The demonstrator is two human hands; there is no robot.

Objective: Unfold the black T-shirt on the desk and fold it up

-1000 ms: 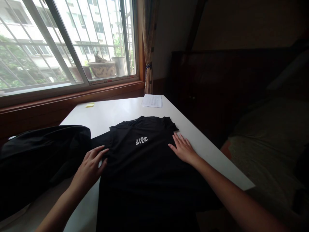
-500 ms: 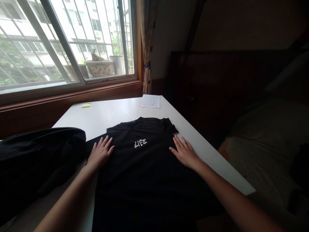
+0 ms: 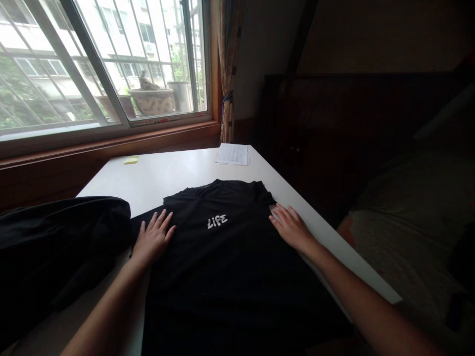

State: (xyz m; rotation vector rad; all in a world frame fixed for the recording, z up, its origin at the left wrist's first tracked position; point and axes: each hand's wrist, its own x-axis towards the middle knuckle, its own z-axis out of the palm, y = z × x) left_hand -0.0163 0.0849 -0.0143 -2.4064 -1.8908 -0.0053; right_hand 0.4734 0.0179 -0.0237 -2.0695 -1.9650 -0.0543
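Note:
A black T-shirt (image 3: 222, 267) lies spread on the white table, its neckline toward the window and white "LIFE" lettering on its chest. Fingers spread, my left hand (image 3: 153, 239) rests flat on the shirt's left side, close to the outstretched left sleeve. My right hand (image 3: 293, 228) lies with extended fingers at the shirt's right edge, just below the right sleeve, partly on cloth and partly over the table. Neither hand grips the fabric. The shirt's lower part fades into dark at the bottom of the view.
Another heap of black cloth (image 3: 67, 242) lies at the left of the white table (image 3: 178, 170). Printed papers (image 3: 232, 154) and a yellow sticky note (image 3: 131, 160) lie near the far edge. A barred window stands behind. Beyond the table's right edge, a person in light clothing (image 3: 393, 237) is dimly visible.
My right hand has slid slightly outward to the right, to the shirt's edge. The left hand stays nearly in place. The lettering looks smoother and more legible.

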